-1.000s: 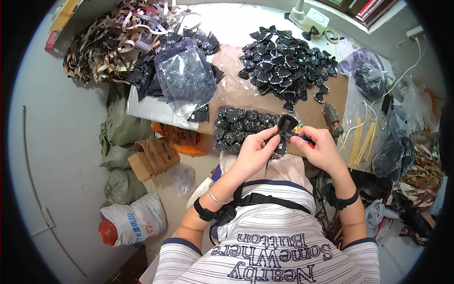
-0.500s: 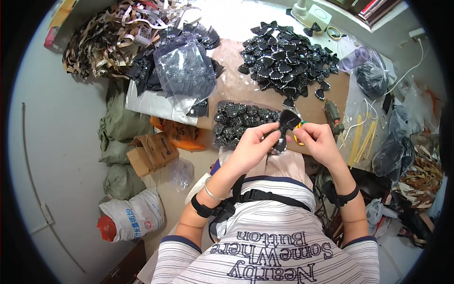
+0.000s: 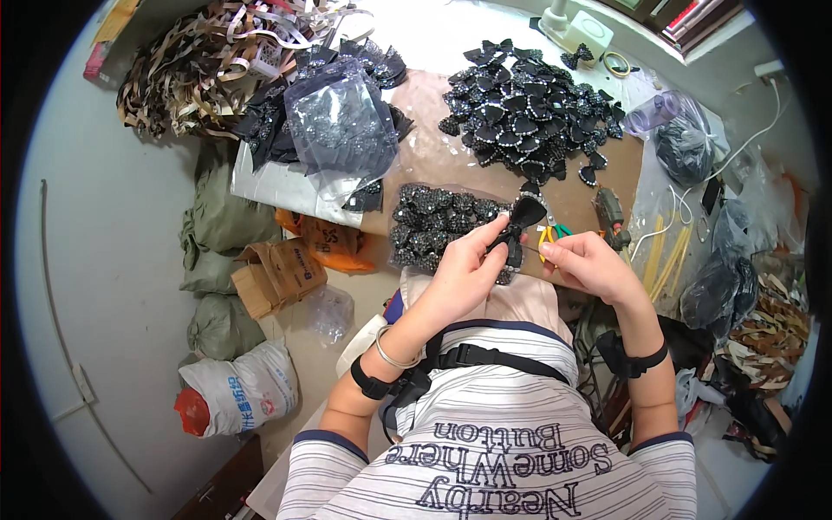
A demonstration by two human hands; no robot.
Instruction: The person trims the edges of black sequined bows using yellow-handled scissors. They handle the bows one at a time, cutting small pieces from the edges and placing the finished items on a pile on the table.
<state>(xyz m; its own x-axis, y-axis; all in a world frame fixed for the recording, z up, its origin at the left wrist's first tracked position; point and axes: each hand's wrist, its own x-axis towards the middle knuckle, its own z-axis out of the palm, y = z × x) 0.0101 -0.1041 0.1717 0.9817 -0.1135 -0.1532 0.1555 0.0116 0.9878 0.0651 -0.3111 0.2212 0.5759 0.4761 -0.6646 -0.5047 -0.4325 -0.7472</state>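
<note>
My left hand [image 3: 468,267] pinches a black bow [image 3: 525,211] between thumb and fingers, just above the table's near edge. To its right, my right hand [image 3: 588,264] is closed in a pinch, a little apart from the bow. A thin dark strand seems to run between the bow and those fingertips, too fine to name. Small yellow-and-green-handled scissors or pliers [image 3: 553,234] lie just beyond the right fingers. Next to my left hand sit rows of glittery black bows [image 3: 433,221] in clear plastic, partly covered by the hand.
Beyond my hands is a heap of beaded black bows [image 3: 529,113]. A glue gun [image 3: 611,215] and yellowish glue sticks [image 3: 669,264] lie at right. Clear bags of black pieces [image 3: 341,121] and a pile of ribbon strips [image 3: 186,78] fill the far left. A cardboard box [image 3: 279,276] stands below.
My right hand has drawn away from the bow to the right, uncovering more of the coloured handles. The bow has tilted slightly and stays in my left hand.
</note>
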